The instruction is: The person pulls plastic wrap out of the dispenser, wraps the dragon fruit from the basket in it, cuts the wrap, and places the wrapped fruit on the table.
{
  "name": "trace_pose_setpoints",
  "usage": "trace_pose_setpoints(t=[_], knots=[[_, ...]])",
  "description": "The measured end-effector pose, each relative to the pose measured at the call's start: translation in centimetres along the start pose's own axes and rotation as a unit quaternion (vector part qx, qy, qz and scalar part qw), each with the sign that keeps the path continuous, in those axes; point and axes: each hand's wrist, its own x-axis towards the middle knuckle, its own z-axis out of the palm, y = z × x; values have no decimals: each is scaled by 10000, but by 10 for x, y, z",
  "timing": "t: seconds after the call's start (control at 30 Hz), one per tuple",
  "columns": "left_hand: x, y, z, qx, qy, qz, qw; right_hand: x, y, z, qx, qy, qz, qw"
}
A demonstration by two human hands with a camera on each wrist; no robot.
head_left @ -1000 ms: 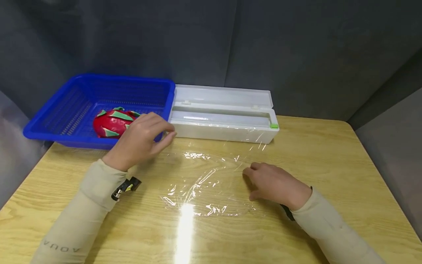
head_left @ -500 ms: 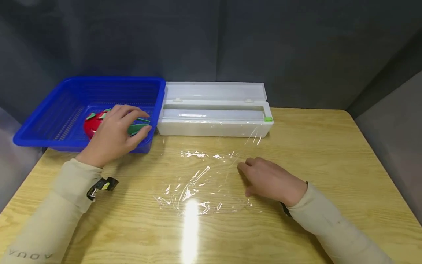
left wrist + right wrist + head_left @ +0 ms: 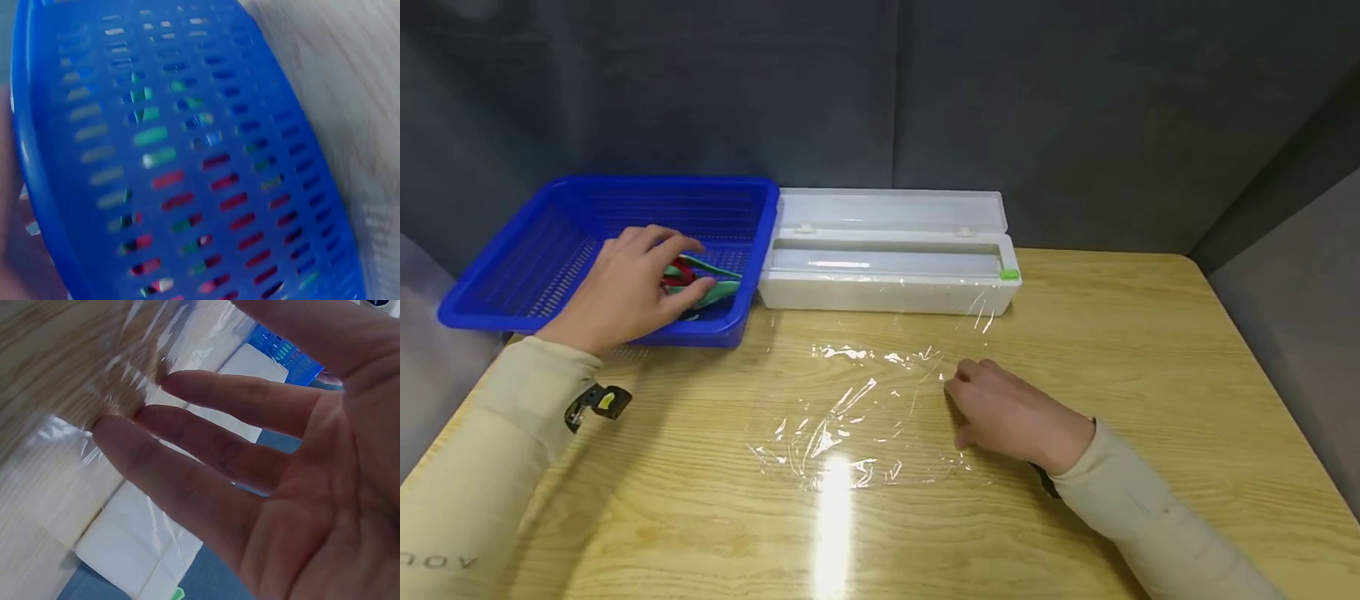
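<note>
My left hand reaches over the front rim of a blue plastic basket, its fingers spread over a red dragon fruit with green scales. The hand covers most of the fruit; green tips show between index finger and thumb. Through the basket's slots, the left wrist view shows red and green parts of the fruit. My right hand rests at the right edge of a sheet of clear cling film. Its fingertips touch the film, fingers nearly straight in the right wrist view.
A white cling film dispenser stands right of the basket with its lid raised. A green slider sits at its right end. The film runs from its front over the wooden table. A dark curtain hangs behind.
My left hand has moved left from the film beside the dispenser into the basket, over the dragon fruit. The right hand stays at the film's edge. The head view has shifted slightly.
</note>
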Motion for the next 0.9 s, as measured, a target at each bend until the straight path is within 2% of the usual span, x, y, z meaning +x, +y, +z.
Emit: trace_pose_setpoints(t=[0.2,0.43,0.63,0.8,0.9], knots=[[6,-8,-5,232,-528,30,9983,0,0,2,24,0,56,10000],[15,-23,-9,313,-1179,0,9925,-1,3,3,71,-81,109,9999],[17,-41,-10,188,-1597,-289,9866,-1,4,3,40,-69,110,9999],[18,-56,-7,87,-1994,-663,9776,-2,4,3,50,-66,126,9999],[17,-63,-6,36,-2181,-742,9731,-3,4,2,53,-44,111,9999]])
